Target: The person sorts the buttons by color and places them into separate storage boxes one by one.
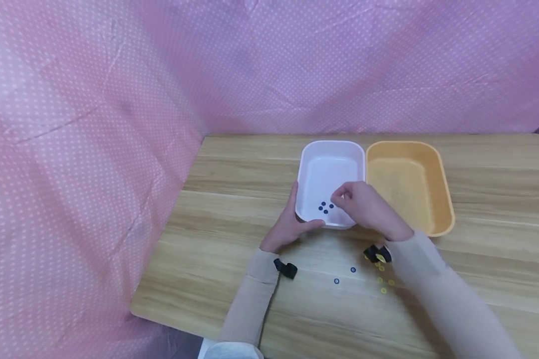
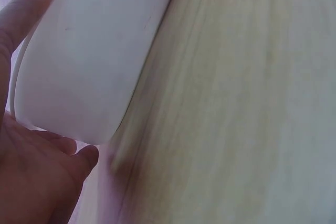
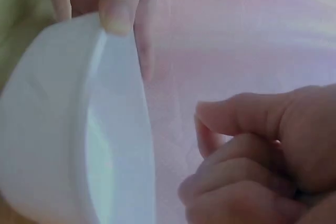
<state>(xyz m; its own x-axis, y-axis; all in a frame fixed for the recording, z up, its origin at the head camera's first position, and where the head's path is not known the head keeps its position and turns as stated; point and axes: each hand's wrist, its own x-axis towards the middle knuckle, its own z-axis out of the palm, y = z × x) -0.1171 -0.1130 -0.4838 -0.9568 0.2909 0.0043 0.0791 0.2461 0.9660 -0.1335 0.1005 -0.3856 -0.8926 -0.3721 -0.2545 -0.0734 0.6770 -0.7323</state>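
My left hand (image 1: 289, 227) is curled round one white tray's (image 1: 330, 172) seven-o'clock corner; my right hand (image 1: 366, 207), thumb meeting forefinger (nothing visible between), hovers at four. Four dark discs (image 1: 325, 212) lie inside, toward six.

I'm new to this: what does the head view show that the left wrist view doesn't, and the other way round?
Head only: small dark rings in the white tub and on the wooden table, plus yellow rings.

Left wrist only: faint marks on the tub's outer wall, seen close up.

Both: the left hand gripping the tub, and the table.
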